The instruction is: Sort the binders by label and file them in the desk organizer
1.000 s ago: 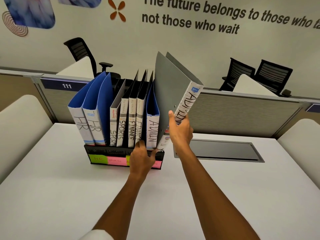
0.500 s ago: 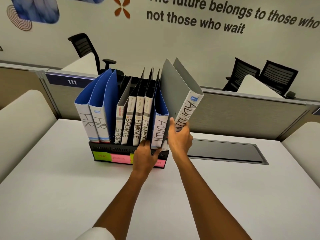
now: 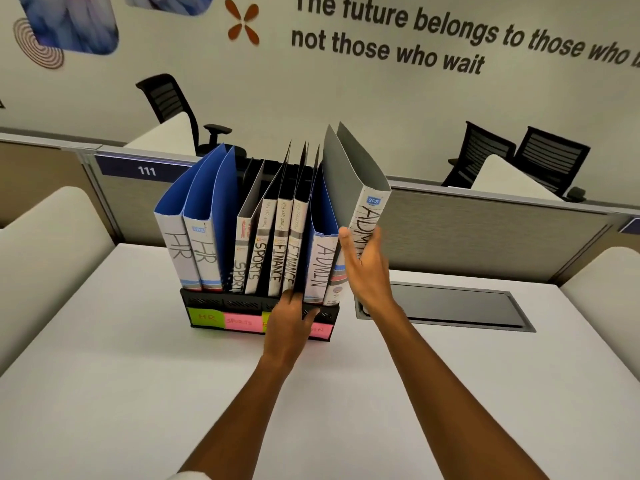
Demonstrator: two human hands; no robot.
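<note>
A black desk organizer (image 3: 221, 301) stands on the white desk, with coloured sticky labels along its front. In it stand two blue HR binders (image 3: 194, 216), two SPORTS binders (image 3: 254, 258), two FINANCE binders (image 3: 282, 237) and a blue ADMIN binder (image 3: 320, 261). A grey ADMIN binder (image 3: 349, 174) sits in the rightmost slot, leaning right. My right hand (image 3: 363, 265) lies flat against its spine with fingers stretched. My left hand (image 3: 292, 317) grips the organizer's front edge, fingers reaching between the binders.
A grey cable hatch (image 3: 460, 308) is set into the desk (image 3: 138, 393) right of the organizer. A partition (image 3: 485, 230) runs behind. Black office chairs (image 3: 173, 105) stand beyond it. Padded white dividers (image 3: 45, 244) flank both sides.
The grey ADMIN binder has dropped down into the rightmost slot and stands less tilted. My right hand has slid from gripping its spine to resting flat on it. My left hand stayed on the organizer.
</note>
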